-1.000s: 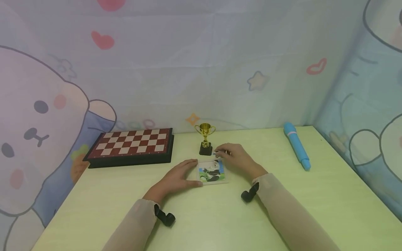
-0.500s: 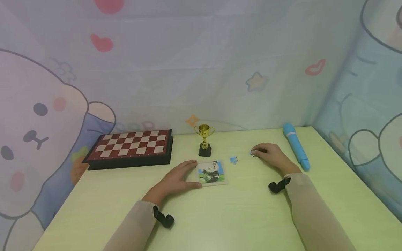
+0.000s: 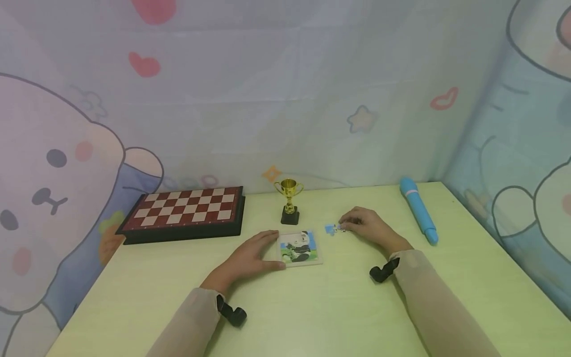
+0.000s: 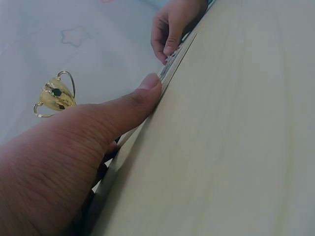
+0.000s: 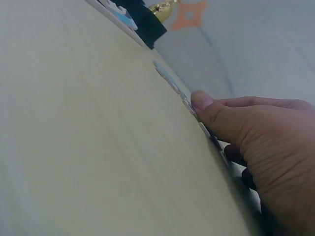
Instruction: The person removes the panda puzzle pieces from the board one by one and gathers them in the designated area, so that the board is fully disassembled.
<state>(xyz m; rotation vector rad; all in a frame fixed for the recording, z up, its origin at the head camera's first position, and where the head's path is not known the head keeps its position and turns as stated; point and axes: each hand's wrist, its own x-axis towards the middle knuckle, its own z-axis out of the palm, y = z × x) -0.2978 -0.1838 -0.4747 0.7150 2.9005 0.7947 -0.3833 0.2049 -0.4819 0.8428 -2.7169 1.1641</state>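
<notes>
Panda picture (image 3: 301, 254) is judged mostly laid in; puzzle tray (image 3: 308, 264) is set mid-desk (image 3: 308, 307), near side of the trophy (image 3: 288, 187). Pale patch at picture's far left looks unfilled, can't be confirmed. Tray's left edge is held by the left hand (image 3: 245, 258), thumb and fingers spread to its near and far corners. Blue piece (image 3: 329, 229) is left loose right of the tray; patterned piece (image 3: 342, 229) just beside it seems pinched by the right hand (image 3: 368, 227). Exact count outside is hidden by fingers

The puzzle (image 3: 298, 250) lies before the trophy (image 3: 289, 208), chessboard (image 3: 184, 210) left.
</notes>
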